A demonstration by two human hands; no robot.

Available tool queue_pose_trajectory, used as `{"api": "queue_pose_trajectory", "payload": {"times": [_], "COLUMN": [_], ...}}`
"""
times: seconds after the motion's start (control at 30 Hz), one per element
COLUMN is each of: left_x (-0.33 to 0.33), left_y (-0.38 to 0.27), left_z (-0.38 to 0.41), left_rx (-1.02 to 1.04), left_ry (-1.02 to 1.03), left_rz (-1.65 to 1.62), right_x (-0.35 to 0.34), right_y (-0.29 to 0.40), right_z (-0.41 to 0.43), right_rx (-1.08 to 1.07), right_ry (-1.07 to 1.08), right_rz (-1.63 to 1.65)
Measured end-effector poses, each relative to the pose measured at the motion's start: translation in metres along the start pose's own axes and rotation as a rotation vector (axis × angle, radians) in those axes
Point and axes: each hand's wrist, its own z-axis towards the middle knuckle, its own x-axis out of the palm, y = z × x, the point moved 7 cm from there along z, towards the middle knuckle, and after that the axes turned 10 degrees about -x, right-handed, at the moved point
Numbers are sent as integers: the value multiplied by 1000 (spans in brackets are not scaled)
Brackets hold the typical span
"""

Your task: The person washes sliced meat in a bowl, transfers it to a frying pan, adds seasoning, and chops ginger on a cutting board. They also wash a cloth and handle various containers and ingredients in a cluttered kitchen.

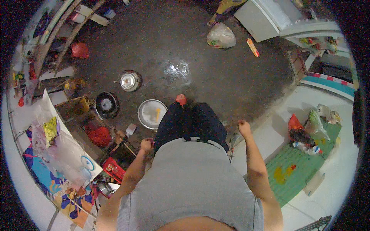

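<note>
My left hand (147,144) hangs beside my dark trousers, its fingers curled; whether it holds anything is too small to tell. Just ahead of it on the floor lies a round metal basin (152,114) with a yellow-orange object inside. My right hand (244,128) hangs away from my right leg, with fingers bent, and no held thing is visible. A white tiled ledge (260,135) is beside that hand. A reddish shoe (181,99) shows in front of my legs.
A silver pot (129,81) and a black basin (106,105) stand on the floor at left, near a red bag (99,136). Ahead are a tied plastic bag (221,36) and a white cabinet (255,21). At right, a green mat (294,170) bears bags and a bottle (306,148).
</note>
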Motion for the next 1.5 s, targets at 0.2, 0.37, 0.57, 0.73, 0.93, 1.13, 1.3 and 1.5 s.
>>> {"api": "queue_pose_trajectory", "payload": {"times": [0.2, 0.37, 0.57, 0.73, 0.93, 1.13, 1.3, 1.5], "left_x": [-33, -82, -151, -201, -292, -390, -407, -374], "left_y": [-141, -240, -377, -419, -547, -813, -1054, -1232], "left_z": [62, 123, 126, 186, 286, 361, 361, 378], "left_rx": [-389, -276, -241, -213, 96, 401, 619, 894], "left_ry": [-12, -53, -289, -314, -438, -487, -413, -355], "left_rz": [-502, -504, -350, -589, -259, 54, 226, 385], "right_x": [86, 47, -32, -205, -300, -405, -488, -559], "right_y": [-124, -28, 46, 207, 380, 548, 645, 718], "right_z": [66, 159, 323, 410, 481, 491, 529, 623], "right_rx": [-118, -417, -601, -313, -414, -522, -607, -552], "right_ry": [118, 226, 95, -200, -197, -400, -567, -673], "right_rz": [1, -401, -432, 151, 202, 346, 396, 447]}}
